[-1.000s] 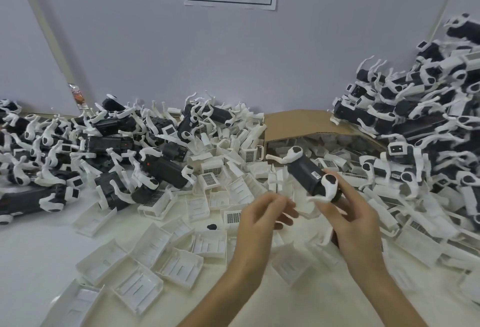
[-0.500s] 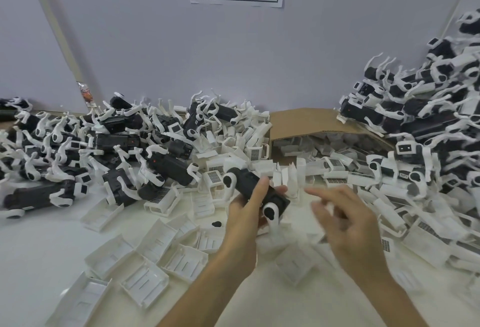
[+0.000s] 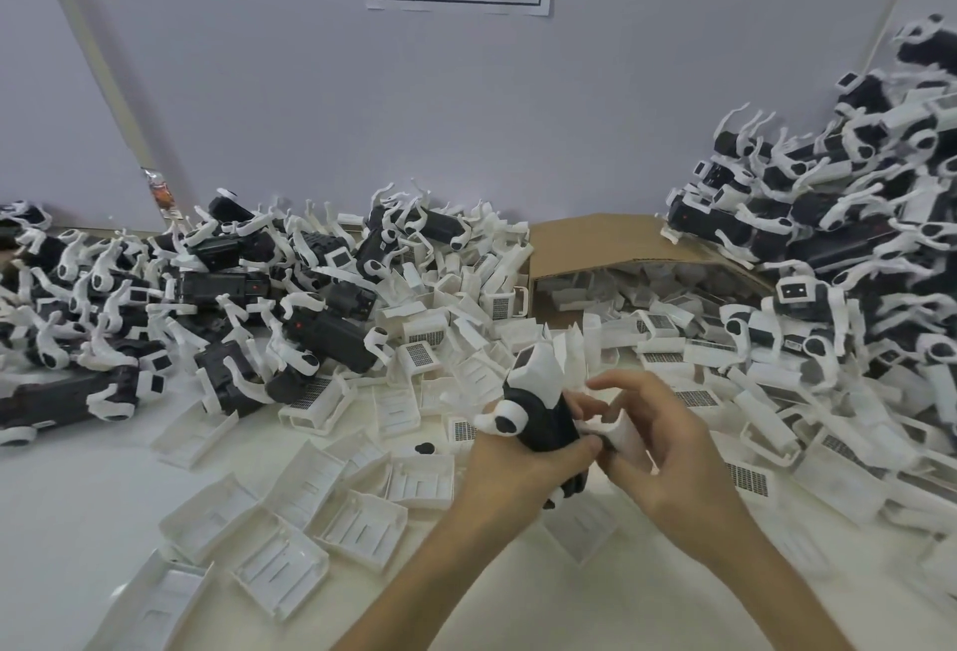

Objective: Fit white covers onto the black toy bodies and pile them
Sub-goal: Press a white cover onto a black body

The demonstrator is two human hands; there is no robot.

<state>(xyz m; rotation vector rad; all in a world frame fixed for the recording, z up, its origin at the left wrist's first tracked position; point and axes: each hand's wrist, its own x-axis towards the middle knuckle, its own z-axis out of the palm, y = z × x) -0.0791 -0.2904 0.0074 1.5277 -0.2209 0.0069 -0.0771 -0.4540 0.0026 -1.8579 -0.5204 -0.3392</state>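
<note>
I observe a white table (image 3: 77, 521) carrying a tall pile of toys (image 3: 839, 246) at right and a lower heap of toys (image 3: 155, 298) at left. A cardboard box (image 3: 595, 241) lies between them, with loose white covers (image 3: 357, 526) spread before it. At centre front, the left hand (image 3: 518, 469) is wrapped round one black toy body (image 3: 544, 417), held above the table. The right hand (image 3: 668, 448) pinches a white cover (image 3: 624, 435) against the body's side.
</note>
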